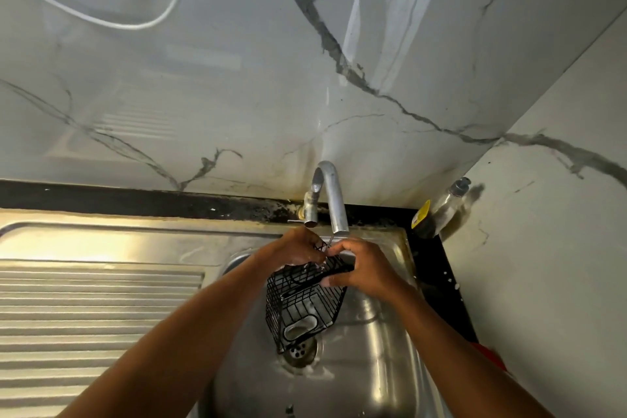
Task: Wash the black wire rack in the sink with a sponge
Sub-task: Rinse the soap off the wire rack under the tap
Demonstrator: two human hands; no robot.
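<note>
The black wire rack [298, 309] hangs tilted over the steel sink [373, 349], its lower end above the drain [300, 355]. My left hand [293, 249] grips the rack's upper left edge. My right hand [361, 268] curls round the rack's upper right rim, fingers over a dark strip of it. Both hands are just under the tap spout [334, 200]. No sponge shows; whether one is tucked under a hand I cannot tell. I cannot tell whether water is running.
A ribbed steel draining board [95, 309] lies to the left of the basin. A clear soap bottle [441, 210] with a yellow label leans in the back right corner against the marble wall. A black counter strip runs behind the sink.
</note>
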